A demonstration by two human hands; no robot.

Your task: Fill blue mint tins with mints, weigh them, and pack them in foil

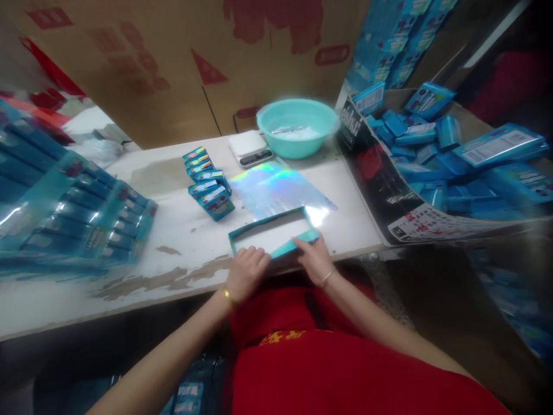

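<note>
Under both hands at the table's (181, 242) near edge lies a shallow teal tray (273, 233). Left hand (246, 271) presses its front wall, fingers curled; right hand (314, 258) pinches the same wall. Beyond them — shiny foil sheet (276, 190), small boxes (209, 183), basin (297, 127).

One teal basin (297, 125), one white scale (249, 147), one open teal tray (273, 233), two hands (280, 266), one holographic sheet (279, 193)
</note>
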